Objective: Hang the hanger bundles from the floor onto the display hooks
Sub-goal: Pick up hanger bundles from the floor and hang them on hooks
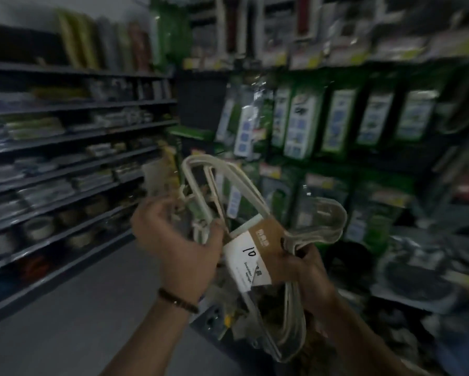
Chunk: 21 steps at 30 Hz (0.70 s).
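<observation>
Both forearms reach up and forward from the bottom of the view, meeting in front of the chest in a dim shop aisle. The left hand [173, 240] is raised with its back toward the camera, wrist bent slightly, a dark beaded bracelet [177, 301] around the wrist. Its fingers curl loosely forward and its thumb presses against the near side of the hanger bundle [255, 207], close to the paper label [248, 256]; motion blur hides whether the fingers themselves close on anything, so the grip there cannot be told for sure. The right hand [309, 278] sits lower and to the right, fingers wrapped firmly around the bundle just below the label, clamping the stacked hangers together.

The bundle is a stack of pale, cream-coloured plastic hangers bound by a brown-and-white paper band (a handwritten number shows on its white part). It is held in the air between the two hands, well above the grey floor [79, 308]. Its long axis runs steeply, from upper left to lower right: one rounded end rises above the left hand, the other hangs down past the right wrist. A curved shoulder of the hangers bulges out to the right above the right hand.

Behind, green packaged goods [301, 126] hang in rows on the display wall, and grey shelves [65, 137] of blurred stock run along the left.
</observation>
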Available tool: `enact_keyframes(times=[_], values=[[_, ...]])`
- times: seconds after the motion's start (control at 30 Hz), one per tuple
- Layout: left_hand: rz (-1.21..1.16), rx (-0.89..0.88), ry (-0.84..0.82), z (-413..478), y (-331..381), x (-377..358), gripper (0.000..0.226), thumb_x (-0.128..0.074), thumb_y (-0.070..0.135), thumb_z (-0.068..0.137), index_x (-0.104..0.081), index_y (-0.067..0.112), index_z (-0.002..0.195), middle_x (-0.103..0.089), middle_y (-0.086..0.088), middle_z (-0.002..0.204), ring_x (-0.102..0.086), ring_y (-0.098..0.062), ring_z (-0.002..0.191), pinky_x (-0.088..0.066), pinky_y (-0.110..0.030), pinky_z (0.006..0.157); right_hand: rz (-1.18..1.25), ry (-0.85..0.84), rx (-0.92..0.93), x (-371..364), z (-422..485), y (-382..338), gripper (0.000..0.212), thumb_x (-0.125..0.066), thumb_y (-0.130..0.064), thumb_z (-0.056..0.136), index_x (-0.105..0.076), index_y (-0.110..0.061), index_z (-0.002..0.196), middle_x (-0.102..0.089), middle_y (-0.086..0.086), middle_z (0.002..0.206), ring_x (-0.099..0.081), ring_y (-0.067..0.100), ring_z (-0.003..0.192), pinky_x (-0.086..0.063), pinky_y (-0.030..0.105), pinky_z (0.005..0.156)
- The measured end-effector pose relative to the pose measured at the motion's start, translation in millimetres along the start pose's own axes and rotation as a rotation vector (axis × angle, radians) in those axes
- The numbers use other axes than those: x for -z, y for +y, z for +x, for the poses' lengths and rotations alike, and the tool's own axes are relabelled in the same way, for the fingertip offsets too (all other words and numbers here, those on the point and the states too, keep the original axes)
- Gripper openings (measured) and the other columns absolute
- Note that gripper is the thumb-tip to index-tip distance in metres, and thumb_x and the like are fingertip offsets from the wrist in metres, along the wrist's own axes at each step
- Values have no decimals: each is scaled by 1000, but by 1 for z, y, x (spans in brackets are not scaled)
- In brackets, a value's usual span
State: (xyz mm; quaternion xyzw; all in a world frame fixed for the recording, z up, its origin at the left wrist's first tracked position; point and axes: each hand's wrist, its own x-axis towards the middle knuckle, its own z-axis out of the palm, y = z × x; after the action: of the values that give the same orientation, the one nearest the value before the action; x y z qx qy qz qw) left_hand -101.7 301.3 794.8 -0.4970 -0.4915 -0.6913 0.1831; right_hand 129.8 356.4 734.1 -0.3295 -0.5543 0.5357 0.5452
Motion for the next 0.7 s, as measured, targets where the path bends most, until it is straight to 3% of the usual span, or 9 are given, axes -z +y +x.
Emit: enact_keyframes(times=[0.1,0.17,0.23,0.3,0.4,0.47,0.57,0.63,0.7], values=[[-579,698,-367,-6,34,-34,104,-90,52,61,-42,19,148,-55,1,140,-61,-23,128,-53,-45,105,71,128,-9,32,-37,-42,32,-77,-14,74,-80,-6,104,-76,28,96,-75,48,84,-62,53,63],[-928,915,-660,-4,64,-58,85,-88,52,62,-62,21,136,-71,-2,119,-71,-27,114,-58,-43,94,109,170,-12,50,-63,-67,38,-84,-22,70,-79,-9,105,-77,21,98,-76,37,84,-61,45,66],[-1018,910,-836,-7,102,-78,48,-89,47,62,-77,22,102,-73,-11,102,-73,-37,101,-59,-50,87,92,234,-18,68,-87,-91,58,-94,-30,63,-75,-10,114,-75,26,105,-74,42,89,-60,51,71],[-1016,910,-830,-14,145,-94,41,-89,40,58,-73,15,87,-66,-11,83,-68,-36,81,-56,-48,74,59,344,-32,89,-107,-113,82,-99,-36,57,-66,-7,126,-72,32,113,-74,48,96,-60,59,77],[-1073,899,-804,-27,213,-114,20,-77,26,65,-67,14,78,-57,-4,74,-57,-30,72,-46,-47,72,-43,456,-60,124,-135,-156,82,-97,-54,64,-70,-8,127,-77,21,114,-75,46,101,-60,66,89],[-1097,907,-818,-39,255,-129,18,-70,20,74,-56,19,63,-52,1,61,-52,-26,62,-42,-44,71,-222,505,-58,149,-154,-188,80,-88,-74,64,-76,-18,119,-81,8,111,-78,34,100,-61,59,91],[-1109,863,-816,-60,311,-158,38,-62,9,94,-58,24,60,-50,3,56,-49,-21,53,-40,-44,70,-803,579,-116,196,-193,-238,71,-57,-95,73,-78,-28,88,-78,-10,79,-73,7,70,-63,39,70],[-1120,767,-819,-74,353,-174,20,-66,12,86,-53,19,73,-48,-2,63,-47,-22,56,-40,-43,68,-1267,746,-190,229,-219,-275,77,-41,-92,76,-66,-20,64,-66,-2,57,-63,14,51,-55,32,53],[-1092,652,-844,-90,393,-188,20,-70,8,84,-52,14,80,-53,-5,70,-54,-21,61,-45,-41,67,-1529,900,-57,258,-237,-313,67,-33,-83,75,-55,-21,63,-58,-5,55,-58,17,49,-54,32,48]])
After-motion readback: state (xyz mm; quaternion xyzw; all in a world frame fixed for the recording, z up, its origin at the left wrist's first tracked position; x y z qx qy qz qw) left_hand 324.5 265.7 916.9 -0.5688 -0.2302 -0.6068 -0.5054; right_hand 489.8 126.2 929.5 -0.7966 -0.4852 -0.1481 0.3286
